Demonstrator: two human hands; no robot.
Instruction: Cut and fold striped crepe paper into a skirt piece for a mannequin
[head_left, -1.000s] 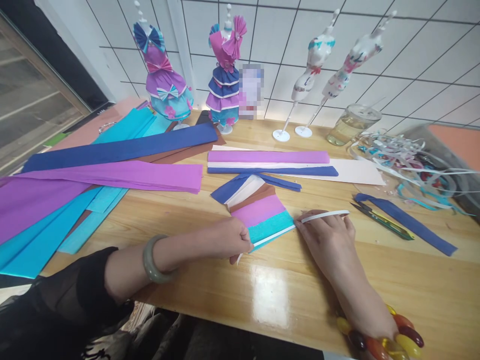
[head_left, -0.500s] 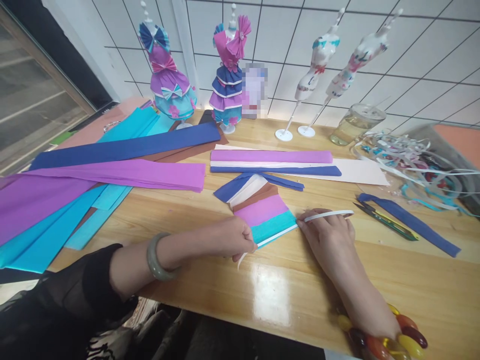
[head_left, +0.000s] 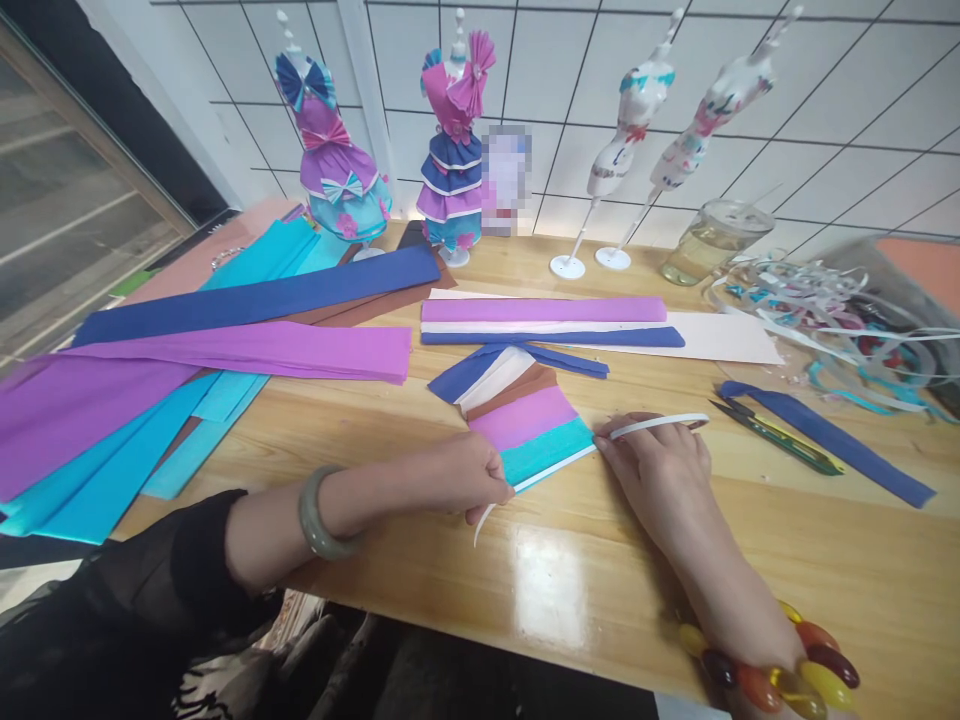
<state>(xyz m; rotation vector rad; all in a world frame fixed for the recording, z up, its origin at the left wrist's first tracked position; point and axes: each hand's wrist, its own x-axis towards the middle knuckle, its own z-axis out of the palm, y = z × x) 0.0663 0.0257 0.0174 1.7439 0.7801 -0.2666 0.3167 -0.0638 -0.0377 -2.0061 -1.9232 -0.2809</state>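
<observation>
Layered strips of crepe paper (head_left: pixel 521 425) lie fanned on the table, blue and white at the far end, then brown, purple and teal. Along the near teal edge runs a narrow white strip (head_left: pixel 556 464). My left hand (head_left: pixel 469 475) is closed at the left end of that edge, fingers pinching the strip, whose short tail curls out below. At the right corner, my right hand (head_left: pixel 664 475) pinches the strip between thumb and finger. The strip's other end loops over the back of that hand. My left fingertips are partly hidden.
Long crepe paper lengths (head_left: pixel 330 350) spread over the left side. Two dressed mannequins (head_left: pixel 450 170) and two bare ones (head_left: pixel 634 120) stand at the back. A glass jar (head_left: pixel 712 245), tangled ribbons (head_left: pixel 810 300), a cutter (head_left: pixel 780 435) and a blue strip (head_left: pixel 847 445) are at right.
Both hands keep nearly the same pose on the strip. The camera view has shifted slightly; nothing else has visibly moved.
</observation>
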